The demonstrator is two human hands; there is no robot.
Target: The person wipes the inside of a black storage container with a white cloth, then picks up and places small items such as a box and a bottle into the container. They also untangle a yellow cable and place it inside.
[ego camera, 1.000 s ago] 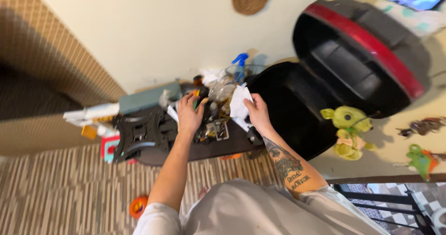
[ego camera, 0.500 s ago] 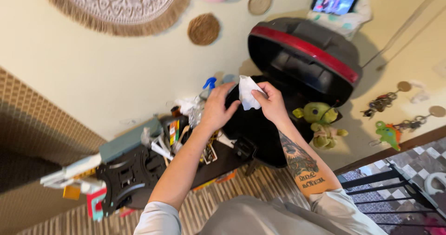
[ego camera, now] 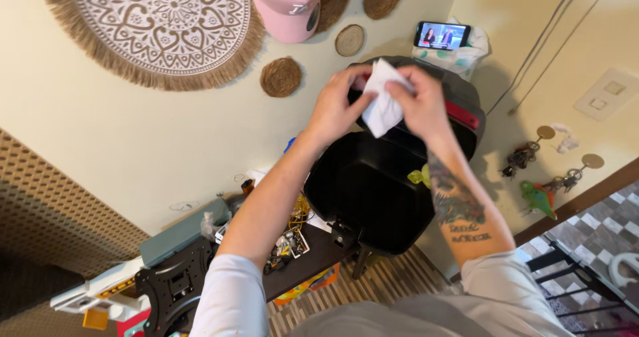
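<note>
Both hands meet in the upper middle of the frame, pinching a white cloth (ego camera: 383,104) between them. The left hand (ego camera: 336,104) closes its fingers on the cloth's left edge, and the right hand (ego camera: 419,100) grips its right side. The cloth hangs in front of the open black case (ego camera: 373,190), whose lid (ego camera: 466,110) carries a red strip.

Warm, even indoor light; soft shadows (wide-angle bending at edges); sharp.
</note>
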